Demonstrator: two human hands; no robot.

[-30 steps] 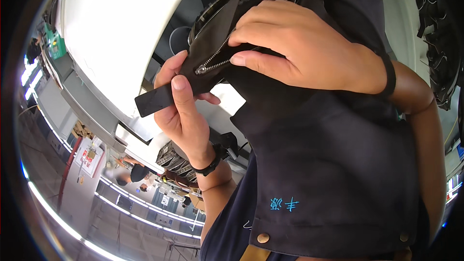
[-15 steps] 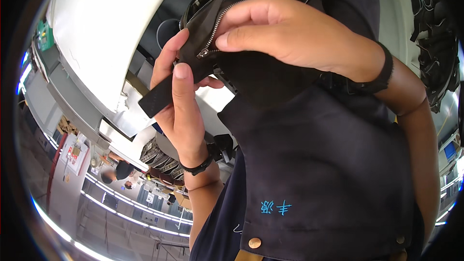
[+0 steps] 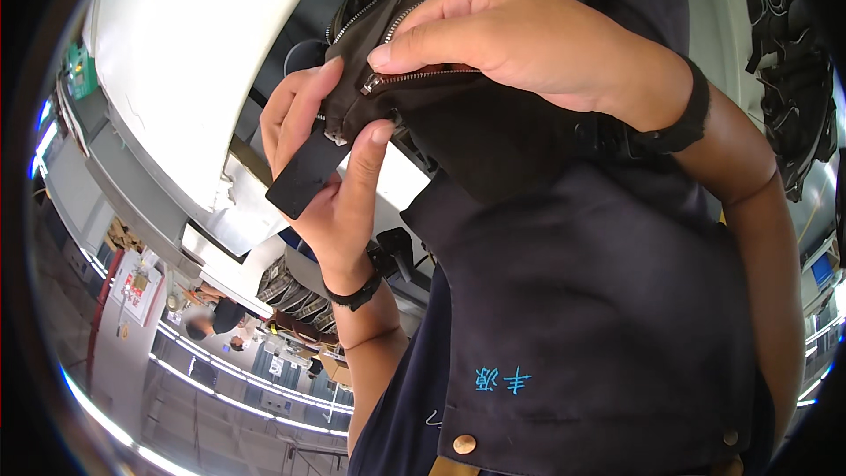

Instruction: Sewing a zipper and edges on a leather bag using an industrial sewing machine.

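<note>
Head camera view, looking down: two bare hands work at a dark fabric bag [image 3: 493, 132], which is held up on the far side of the wearer's body, in front of the chest. The left hand [image 3: 354, 198] grips the bag's left corner, fingers bent on one side and thumb on the other, with a narrow gap between them. A flat, black rectangular tab [image 3: 304, 178] lies across the palm, sticking out toward the near left. The right hand [image 3: 546, 48] comes over from the right and pinches the cloth along a silver-toothed zipper [image 3: 432, 76]; its thumb shows, while some of its fingertips are hidden. The metal zipper slider [image 3: 372, 84] sits between the two hands, just beside the right thumb. The zipper is partly open, with a strip of reddish brown showing inside. At the far side, more zipper edging and plaid lining are visible.

Each wrist wears a dark band. Nearer the wearer, a dark apron [image 3: 599, 291] carries blue stitching and a brass snap [image 3: 464, 444]. A large white counter [image 3: 194, 62] fills the far left. At near left, well apart from the hands, are a heap of plaid pieces [image 3: 295, 295] and a co-worker [image 3: 227, 316]. On the far right is a pile of dark cloth pieces [image 3: 789, 70].
</note>
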